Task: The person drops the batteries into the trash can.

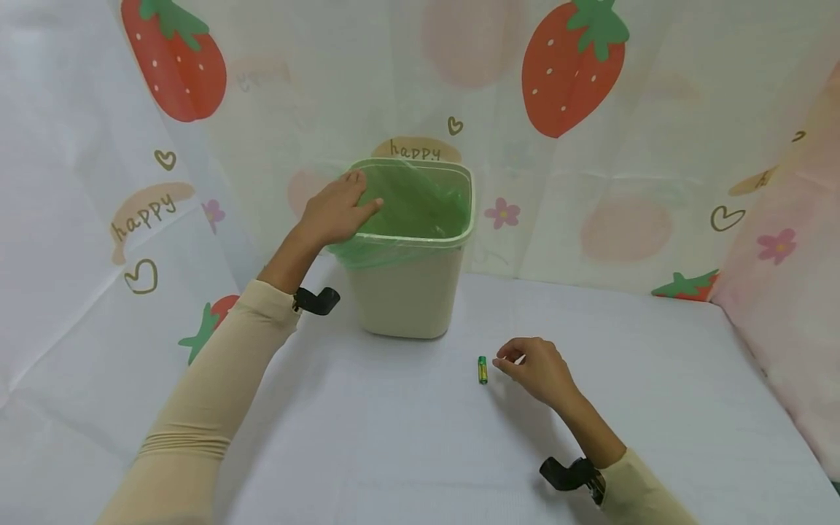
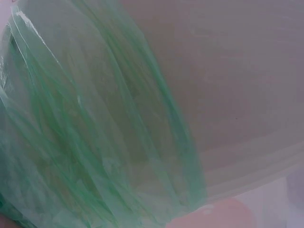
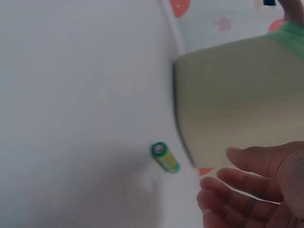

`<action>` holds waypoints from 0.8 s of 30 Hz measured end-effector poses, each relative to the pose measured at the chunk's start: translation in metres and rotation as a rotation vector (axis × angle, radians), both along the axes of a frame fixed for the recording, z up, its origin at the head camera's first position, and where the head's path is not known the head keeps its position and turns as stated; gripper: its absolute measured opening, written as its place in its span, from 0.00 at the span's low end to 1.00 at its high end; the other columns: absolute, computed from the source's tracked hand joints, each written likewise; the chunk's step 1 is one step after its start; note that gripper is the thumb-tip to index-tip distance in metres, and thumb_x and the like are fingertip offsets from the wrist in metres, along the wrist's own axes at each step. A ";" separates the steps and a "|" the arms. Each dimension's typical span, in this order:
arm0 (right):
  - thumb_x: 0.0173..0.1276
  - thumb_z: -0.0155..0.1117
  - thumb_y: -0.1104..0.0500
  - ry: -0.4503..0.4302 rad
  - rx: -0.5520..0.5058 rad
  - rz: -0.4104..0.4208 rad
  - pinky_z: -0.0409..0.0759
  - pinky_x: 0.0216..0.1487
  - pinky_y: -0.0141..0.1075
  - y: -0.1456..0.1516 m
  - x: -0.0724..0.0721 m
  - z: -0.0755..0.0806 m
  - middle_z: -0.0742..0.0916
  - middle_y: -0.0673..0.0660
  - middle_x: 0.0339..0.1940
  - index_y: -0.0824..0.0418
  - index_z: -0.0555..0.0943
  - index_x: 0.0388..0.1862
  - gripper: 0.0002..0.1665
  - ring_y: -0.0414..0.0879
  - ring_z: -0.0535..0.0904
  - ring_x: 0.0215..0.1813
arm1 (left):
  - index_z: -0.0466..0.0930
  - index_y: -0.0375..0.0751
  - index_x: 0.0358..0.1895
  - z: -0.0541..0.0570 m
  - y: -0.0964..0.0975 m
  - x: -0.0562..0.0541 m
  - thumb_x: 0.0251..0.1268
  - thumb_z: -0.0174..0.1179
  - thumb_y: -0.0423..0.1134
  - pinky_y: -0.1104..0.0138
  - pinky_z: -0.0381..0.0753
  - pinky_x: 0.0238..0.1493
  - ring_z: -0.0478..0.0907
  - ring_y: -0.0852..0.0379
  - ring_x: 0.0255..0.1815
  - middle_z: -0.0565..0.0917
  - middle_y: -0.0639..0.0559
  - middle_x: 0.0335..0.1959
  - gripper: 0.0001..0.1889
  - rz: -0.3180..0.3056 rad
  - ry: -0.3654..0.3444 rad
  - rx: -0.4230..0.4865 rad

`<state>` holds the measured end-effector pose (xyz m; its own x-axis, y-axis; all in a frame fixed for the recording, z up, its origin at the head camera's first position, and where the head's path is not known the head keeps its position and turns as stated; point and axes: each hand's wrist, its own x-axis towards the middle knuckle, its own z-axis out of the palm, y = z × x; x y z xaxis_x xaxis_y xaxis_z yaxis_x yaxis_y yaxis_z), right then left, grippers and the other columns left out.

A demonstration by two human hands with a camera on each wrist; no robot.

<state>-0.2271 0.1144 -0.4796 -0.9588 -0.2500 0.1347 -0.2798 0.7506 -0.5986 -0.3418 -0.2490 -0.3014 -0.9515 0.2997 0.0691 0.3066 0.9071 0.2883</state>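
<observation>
A small green and yellow battery (image 1: 482, 370) lies on the white tabletop, its long side pointing away from me. Just right of it hovers my right hand (image 1: 534, 368), thumb and fingers loosely bent; the right wrist view shows a gap between this hand (image 3: 256, 190) and the battery (image 3: 165, 157). A pale trash bin (image 1: 407, 299) stands upright behind, lined with a thin green plastic bag (image 1: 420, 197) folded over its rim. At the bin's left rim rests my left hand (image 1: 337, 208), thumb spread toward the opening. The liner (image 2: 95, 133) fills much of the left wrist view.
A white cloth (image 1: 394, 430) covers the table. Behind and at both sides hang curtains (image 1: 315, 87) printed with strawberries, hearts and flowers; the back curtain is close behind the bin. A black wrist camera (image 1: 567, 474) sits on my right wrist, another (image 1: 318, 300) on my left.
</observation>
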 end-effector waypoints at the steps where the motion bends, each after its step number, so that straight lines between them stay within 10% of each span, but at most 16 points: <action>1: 0.66 0.74 0.56 -0.004 0.000 -0.005 0.78 0.26 0.36 0.000 -0.001 -0.003 0.88 0.49 0.31 0.58 0.90 0.37 0.06 0.44 0.81 0.32 | 0.34 0.31 0.81 0.000 0.000 0.000 0.84 0.34 0.59 0.49 0.40 0.81 0.33 0.43 0.84 0.37 0.37 0.83 0.41 0.000 0.002 0.001; 24: 0.63 0.77 0.54 -0.142 0.061 -0.072 0.72 0.24 0.34 -0.020 -0.009 -0.034 0.82 0.51 0.23 0.59 0.83 0.27 0.13 0.43 0.75 0.24 | 0.35 0.32 0.81 -0.001 0.000 0.000 0.84 0.34 0.59 0.49 0.40 0.81 0.33 0.44 0.84 0.36 0.39 0.83 0.41 0.002 0.002 0.011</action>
